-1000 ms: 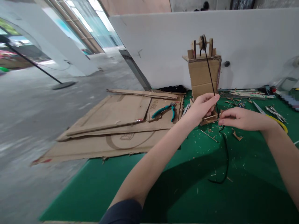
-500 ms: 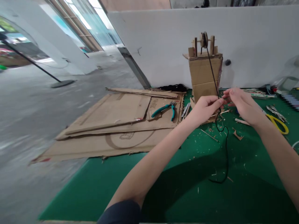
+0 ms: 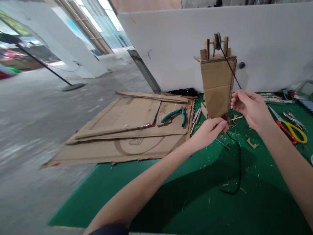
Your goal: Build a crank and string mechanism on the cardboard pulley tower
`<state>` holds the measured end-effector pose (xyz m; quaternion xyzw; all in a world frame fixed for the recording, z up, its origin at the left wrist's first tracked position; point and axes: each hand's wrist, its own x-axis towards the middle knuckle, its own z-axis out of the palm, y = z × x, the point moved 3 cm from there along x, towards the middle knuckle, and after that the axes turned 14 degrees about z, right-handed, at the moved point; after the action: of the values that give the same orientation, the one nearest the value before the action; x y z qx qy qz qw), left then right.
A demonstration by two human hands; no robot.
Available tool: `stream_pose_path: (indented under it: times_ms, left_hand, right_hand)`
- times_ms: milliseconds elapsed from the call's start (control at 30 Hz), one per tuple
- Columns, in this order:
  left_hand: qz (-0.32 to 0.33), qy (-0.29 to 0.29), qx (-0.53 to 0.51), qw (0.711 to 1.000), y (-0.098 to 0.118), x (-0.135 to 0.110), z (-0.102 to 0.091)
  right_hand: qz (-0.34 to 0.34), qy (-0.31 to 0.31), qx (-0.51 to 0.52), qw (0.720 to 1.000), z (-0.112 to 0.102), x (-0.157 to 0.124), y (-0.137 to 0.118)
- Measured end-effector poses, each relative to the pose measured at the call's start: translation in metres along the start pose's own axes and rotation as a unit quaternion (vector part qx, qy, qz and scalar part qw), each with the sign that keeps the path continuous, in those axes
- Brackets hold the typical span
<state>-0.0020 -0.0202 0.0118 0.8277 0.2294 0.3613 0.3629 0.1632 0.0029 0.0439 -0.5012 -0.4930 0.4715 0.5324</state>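
A black cord (image 3: 230, 68) runs down from a small pulley wheel (image 3: 216, 41) on top of an upright cardboard box (image 3: 217, 86). My right hand (image 3: 249, 106) pinches the cord to the right of the box's front. Lower and to the left, my left hand (image 3: 213, 130) has its fingers closed on the same cord near the box's base. Between the two hands a short length of cord shows. Below my left hand the loose end curves over the green tabletop (image 3: 186, 195).
Flat cardboard sheets (image 3: 97, 151) lie at the left, with teal-handled pliers (image 3: 174, 115) on them. Scissors with red and yellow handles (image 3: 297, 132) lie at the right. A utility knife (image 3: 196, 116) is beside the box. Scraps litter the table, and a white panel (image 3: 168, 42) stands behind.
My right hand has taken hold of the cord and draws it to the right. My left hand has slid down the cord toward the table. The view has shifted slightly.
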Motion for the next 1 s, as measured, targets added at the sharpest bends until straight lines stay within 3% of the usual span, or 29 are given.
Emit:
stream_pose_path:
  times_ms: [200,267,367,500,667,767,1000]
  left_hand:
    - [-0.079,-0.09,0.101,0.988,-0.009,-0.047,-0.023]
    - [-0.088,-0.067,0.122,0.986,-0.011,-0.051,-0.036]
    - [-0.067,0.031,0.104,0.992,-0.008,-0.036,-0.053]
    - [-0.036,0.182,-0.047,0.982,0.004,0.015,-0.058]
    - [-0.048,0.266,-0.19,0.944,0.017,0.076,-0.046]
    - [-0.06,0.288,-0.231,0.928,0.017,0.081,-0.043]
    - [-0.046,0.285,-0.315,0.904,0.019,0.058,-0.042]
  right_hand:
    - [0.049,-0.023,0.098,0.994,-0.009,0.003,0.001]
    - [0.06,-0.051,0.103,0.992,-0.005,0.001,0.001]
    - [0.08,-0.107,0.095,0.986,0.004,-0.005,0.001]
    - [0.086,-0.155,0.072,0.981,0.016,-0.016,-0.001]
    - [0.093,-0.164,0.046,0.981,0.023,-0.023,-0.003]
    - [0.086,-0.157,0.045,0.983,0.022,-0.022,-0.003]
    - [0.08,-0.137,0.051,0.986,0.018,-0.017,-0.001]
